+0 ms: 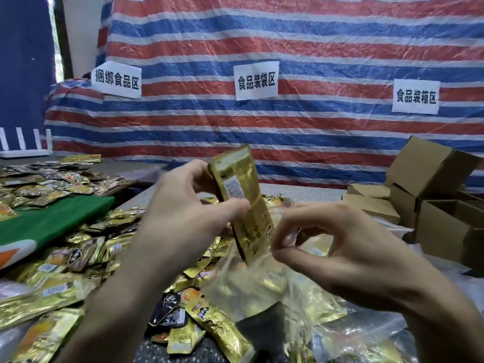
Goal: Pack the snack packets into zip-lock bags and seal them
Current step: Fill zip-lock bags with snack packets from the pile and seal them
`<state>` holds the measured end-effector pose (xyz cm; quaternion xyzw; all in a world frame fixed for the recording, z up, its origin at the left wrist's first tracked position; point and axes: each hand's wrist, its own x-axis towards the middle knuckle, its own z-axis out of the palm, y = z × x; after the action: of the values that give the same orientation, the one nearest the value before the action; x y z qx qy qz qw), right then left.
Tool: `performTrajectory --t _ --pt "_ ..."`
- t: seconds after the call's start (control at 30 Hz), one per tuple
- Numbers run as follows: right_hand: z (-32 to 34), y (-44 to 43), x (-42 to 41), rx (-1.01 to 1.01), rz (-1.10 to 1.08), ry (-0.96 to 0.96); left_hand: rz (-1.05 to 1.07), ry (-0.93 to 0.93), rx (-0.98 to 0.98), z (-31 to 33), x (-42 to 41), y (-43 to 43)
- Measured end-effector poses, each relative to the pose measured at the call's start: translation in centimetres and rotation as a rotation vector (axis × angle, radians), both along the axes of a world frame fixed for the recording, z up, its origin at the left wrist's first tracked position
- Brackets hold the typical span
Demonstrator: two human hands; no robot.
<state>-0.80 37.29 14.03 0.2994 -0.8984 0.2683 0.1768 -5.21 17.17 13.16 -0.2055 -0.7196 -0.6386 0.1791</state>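
Observation:
My left hand [188, 218] grips a small stack of gold snack packets [243, 195], held upright and tilted, with the lower end inside the mouth of a clear zip-lock bag [251, 292]. My right hand [337, 247] pinches the bag's top edge between thumb and forefinger and holds the mouth apart. The bag hangs over the table and shows gold packets through its plastic. Loose gold and black snack packets [78, 260] lie heaped on the table to the left and below my hands.
Open cardboard boxes [429, 195] stand at the right. A green cloth [52, 221] lies at the left among more packets. A red, white and blue striped tarp [288, 121] with three paper signs hangs behind the table. More clear bags [366, 334] lie at the lower right.

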Motion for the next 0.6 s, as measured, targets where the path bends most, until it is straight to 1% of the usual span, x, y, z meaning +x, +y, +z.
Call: performTrajectory --t 0.07,0.2,0.37,0.43,0.5,0.53,0.6 --pt "0.0 0.0 0.1 -0.04 0.008 0.065 0.018 0.025 -0.061 -0.4 -0.1 0.7" --pt "-0.2 0.2 -0.1 -0.096 -0.023 0.173 -0.106 0.046 -0.119 -1.0 -0.4 1.7" --pt "-0.3 -0.2 -0.5 -0.099 -0.039 0.207 -0.089 0.06 -0.206 -1.4 -1.3 1.9" --pt "-0.3 -0.2 -0.4 -0.112 -0.034 0.227 -0.126 0.025 -0.16 -1.6 -1.2 2.2" --pt "-0.1 -0.1 -0.2 -0.123 -0.036 0.244 -0.12 -0.003 -0.102 -1.6 -1.0 2.5" --pt "-0.1 -0.1 -0.1 -0.124 -0.04 0.252 -0.09 0.01 -0.114 -1.7 -0.8 2.6" --pt "0.0 0.0 0.0 -0.127 -0.05 0.256 -0.061 0.038 -0.207 -1.5 -0.4 2.8"
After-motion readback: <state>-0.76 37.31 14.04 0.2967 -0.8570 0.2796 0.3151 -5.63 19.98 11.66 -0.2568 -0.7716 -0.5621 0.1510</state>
